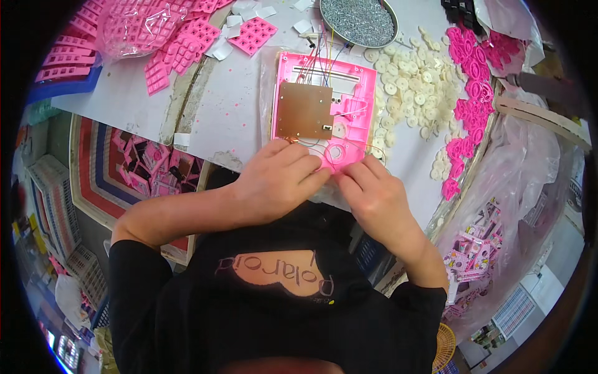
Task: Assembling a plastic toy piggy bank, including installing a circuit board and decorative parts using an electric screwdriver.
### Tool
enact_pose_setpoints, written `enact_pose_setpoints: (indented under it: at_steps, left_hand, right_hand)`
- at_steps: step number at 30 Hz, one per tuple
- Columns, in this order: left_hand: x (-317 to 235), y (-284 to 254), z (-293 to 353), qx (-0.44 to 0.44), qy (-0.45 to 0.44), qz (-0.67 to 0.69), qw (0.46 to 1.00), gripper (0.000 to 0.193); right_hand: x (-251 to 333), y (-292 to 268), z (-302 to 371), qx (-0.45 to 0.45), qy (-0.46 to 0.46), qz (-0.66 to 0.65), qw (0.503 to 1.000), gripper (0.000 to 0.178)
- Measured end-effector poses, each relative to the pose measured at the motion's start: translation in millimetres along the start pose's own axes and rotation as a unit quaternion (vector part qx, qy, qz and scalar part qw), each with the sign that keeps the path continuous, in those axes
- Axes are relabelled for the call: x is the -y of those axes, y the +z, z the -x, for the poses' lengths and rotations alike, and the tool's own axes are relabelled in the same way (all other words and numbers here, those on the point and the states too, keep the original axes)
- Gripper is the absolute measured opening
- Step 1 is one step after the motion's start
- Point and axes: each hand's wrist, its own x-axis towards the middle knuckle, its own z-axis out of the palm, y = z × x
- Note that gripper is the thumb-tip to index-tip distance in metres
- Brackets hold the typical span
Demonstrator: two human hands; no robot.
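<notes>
A pink plastic casing [367,93] lies on the work table in front of me, its inner side up. A brown circuit board [305,111] sits in it, with thin coloured wires [324,59] running off the far edge. At the casing's near edge, my left hand [279,181] and my right hand [379,194] meet with fingers closed. Their fingertips pinch the near side of a thin pink plastic ring [335,147]. Fine wires pass beside the fingers. The fingers partly hide the ring's lower edge and the casing's near rim.
Beyond the casing stands a round metal bowl [375,46] of screws. White discs [414,81] and pink plastic loops [471,118] are heaped rightward. Pink button sheets [177,56] lie far left. A box [81,168] of pink parts stands left; a clear plastic bag [520,165] hangs right.
</notes>
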Motion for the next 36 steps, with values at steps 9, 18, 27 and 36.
enact_pose_setpoints:
  at_steps: [9,18,27,36]
  left_hand:
    - [15,-6,-4,0.039,-0.010,0.093,0.995,0.026]
    - [29,-13,-4,0.073,0.015,0.087,0.993,0.026]
    - [21,-10,-11,0.130,0.090,-0.061,0.986,0.050]
    - [2,-17,-13,0.152,0.081,-0.131,0.976,0.055]
  right_hand:
    - [-4,-11,-8,0.066,0.010,-0.008,0.998,0.006]
    - [-32,16,4,-0.059,0.022,-0.150,0.987,0.021]
    - [-22,54,29,-0.214,0.064,-0.090,0.970,0.028]
    - [-15,-7,-5,-0.063,0.084,-0.034,0.994,0.026]
